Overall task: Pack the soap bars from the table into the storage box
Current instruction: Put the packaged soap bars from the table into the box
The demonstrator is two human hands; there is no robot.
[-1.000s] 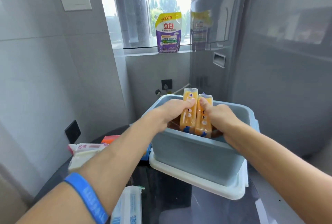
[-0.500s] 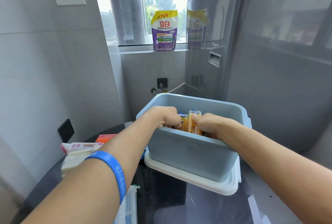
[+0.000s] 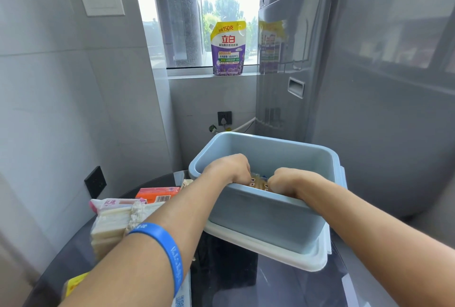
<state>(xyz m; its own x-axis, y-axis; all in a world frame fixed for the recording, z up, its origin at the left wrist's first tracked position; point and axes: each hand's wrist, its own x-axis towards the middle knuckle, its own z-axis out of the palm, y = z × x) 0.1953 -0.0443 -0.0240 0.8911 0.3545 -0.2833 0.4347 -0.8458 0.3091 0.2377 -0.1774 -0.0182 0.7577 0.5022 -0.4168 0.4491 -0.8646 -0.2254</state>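
At 7 o'clock, the blue wristband [image 3: 170, 255] is showing faint unreadable lettering. Both hands, left hand [image 3: 229, 170] and right hand [image 3: 289, 179], have sunk the orange soap bars [image 3: 258, 181] from above the rim into the storage box [image 3: 270, 218], fingers clamped around them; more soap packs [image 3: 115, 223] are waiting at 9 o'clock. At 12, the detergent pouch [image 3: 228, 48] is reading "立白", "150克".

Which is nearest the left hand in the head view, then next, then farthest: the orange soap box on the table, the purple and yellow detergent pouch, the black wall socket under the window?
1. Orange soap box, down-left of the left hand, on the table.
2. Black wall socket, above, on the back wall.
3. Purple and yellow detergent pouch, highest, on the windowsill.
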